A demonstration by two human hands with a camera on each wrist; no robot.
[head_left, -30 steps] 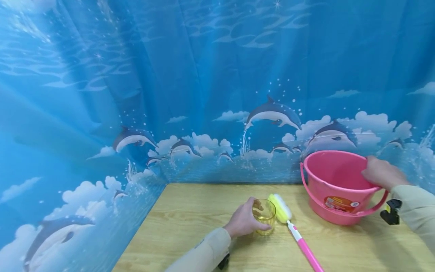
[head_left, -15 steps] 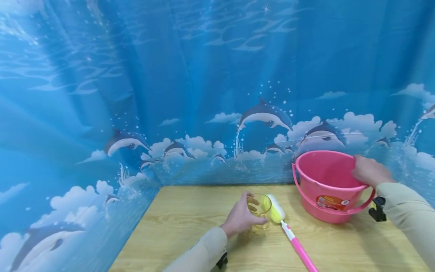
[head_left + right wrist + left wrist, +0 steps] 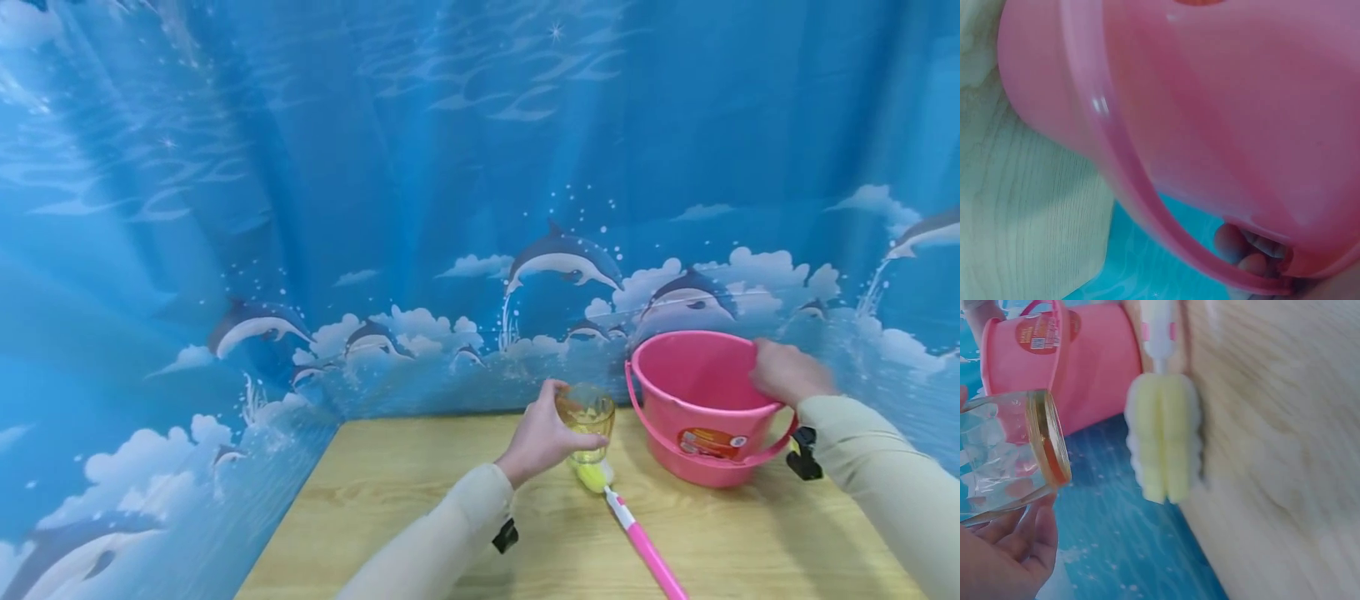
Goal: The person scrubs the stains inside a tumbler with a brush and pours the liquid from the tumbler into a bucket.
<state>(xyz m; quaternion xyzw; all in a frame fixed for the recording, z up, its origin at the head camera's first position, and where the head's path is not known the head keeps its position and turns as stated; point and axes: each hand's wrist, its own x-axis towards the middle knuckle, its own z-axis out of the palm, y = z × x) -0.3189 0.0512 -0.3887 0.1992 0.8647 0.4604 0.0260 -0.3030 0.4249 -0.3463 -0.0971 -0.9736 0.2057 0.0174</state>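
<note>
In the head view my left hand (image 3: 543, 429) grips a clear yellowish glass (image 3: 587, 421), thumb on the near side and fingers round the far side. The left wrist view shows the glass (image 3: 1004, 456) raised off the table. Behind and below it lies a brush with a yellow and white sponge head (image 3: 1165, 437) and a pink handle (image 3: 651, 554). On the right, my right hand (image 3: 791, 372) holds the rim of a pink bucket (image 3: 705, 433). Fingertips (image 3: 1232, 240) show by the rim and the bucket's handle (image 3: 1129, 162) in the right wrist view.
The bucket stands upright on the wooden table (image 3: 420, 492), near its back edge, a red label on its front. A blue curtain (image 3: 420, 208) printed with dolphins hangs behind the table and along the left side.
My left hand has lifted the glass up from the table, now partly in front of the sponge head. The right hand stays on the bucket's rim. The head view has turned slightly right.
</note>
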